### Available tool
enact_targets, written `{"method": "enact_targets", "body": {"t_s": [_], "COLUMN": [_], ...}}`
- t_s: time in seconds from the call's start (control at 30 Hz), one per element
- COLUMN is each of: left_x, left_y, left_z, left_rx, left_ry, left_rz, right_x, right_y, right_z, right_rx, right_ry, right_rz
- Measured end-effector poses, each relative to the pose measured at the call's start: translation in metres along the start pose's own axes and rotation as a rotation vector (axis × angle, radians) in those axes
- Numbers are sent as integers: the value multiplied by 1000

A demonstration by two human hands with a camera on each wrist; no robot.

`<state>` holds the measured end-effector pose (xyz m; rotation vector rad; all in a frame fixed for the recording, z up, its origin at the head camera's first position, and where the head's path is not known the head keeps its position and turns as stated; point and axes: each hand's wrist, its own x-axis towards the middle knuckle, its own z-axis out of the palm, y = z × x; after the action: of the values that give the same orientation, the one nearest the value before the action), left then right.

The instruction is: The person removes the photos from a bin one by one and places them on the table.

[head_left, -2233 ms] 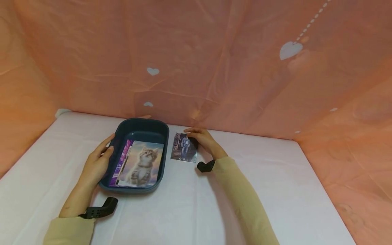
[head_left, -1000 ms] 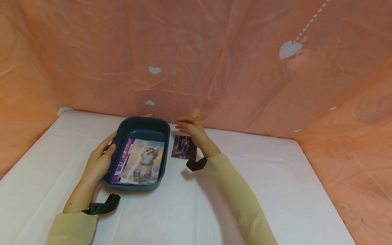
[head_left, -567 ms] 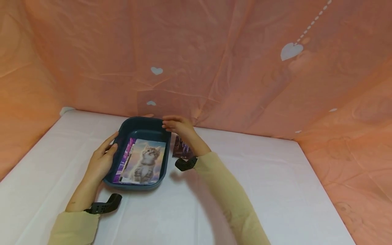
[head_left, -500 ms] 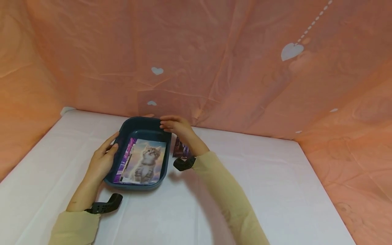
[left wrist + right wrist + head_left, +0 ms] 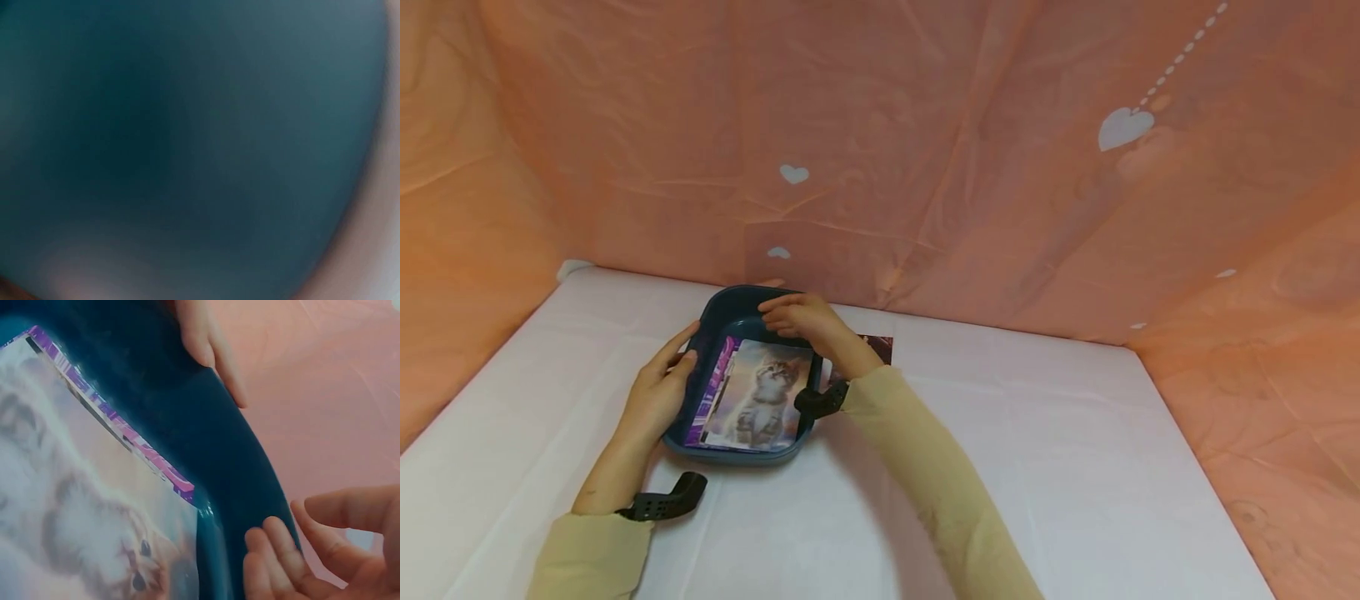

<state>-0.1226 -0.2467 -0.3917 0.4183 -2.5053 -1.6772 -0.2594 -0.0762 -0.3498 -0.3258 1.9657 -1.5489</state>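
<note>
A dark teal plastic basin (image 5: 737, 457) stands on the white table, holding a stack of picture cards. The kitten card (image 5: 763, 396) lies on top, with a purple-edged card (image 5: 713, 392) showing beneath its left side. My left hand (image 5: 655, 396) grips the basin's left rim, thumb over the edge and fingers outside. Over the basin's far right corner is my right hand (image 5: 811, 323), fingers loosely extended and holding nothing. A dark photo (image 5: 882, 348) lies on the table right of the basin, mostly hidden by my right wrist. The left wrist view is a teal blur.
An orange-pink cloth with white hearts (image 5: 793, 173) hangs behind the table and at both sides. The white table (image 5: 1037, 450) stretches away to the right of the basin. Both wrists wear black camera bands.
My right hand has left the dark photo on the table and moved left over the basin's far corner. My left hand stays on the rim; the whole view has shifted slightly.
</note>
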Motion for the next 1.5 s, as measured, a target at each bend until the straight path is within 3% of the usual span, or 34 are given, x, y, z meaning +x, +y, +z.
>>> {"method": "enact_targets", "body": {"t_s": [0.27, 0.7, 1.07, 1.5], "left_x": [0, -1, -1, 0], "left_y": [1, 2, 3, -1], "left_z": [4, 3, 3, 0], "left_rx": [5, 13, 3, 8], "left_ry": [-5, -13, -21, -26], "left_rz": [-20, -25, 0, 10], "right_x": [3, 3, 3, -1], "right_y": [2, 1, 4, 9], "right_z": [4, 6, 5, 0], "right_rx": [-210, -308, -284, -183], "right_ry": [-70, -64, -98, -216], "right_rz": [124, 180, 175, 48]}}
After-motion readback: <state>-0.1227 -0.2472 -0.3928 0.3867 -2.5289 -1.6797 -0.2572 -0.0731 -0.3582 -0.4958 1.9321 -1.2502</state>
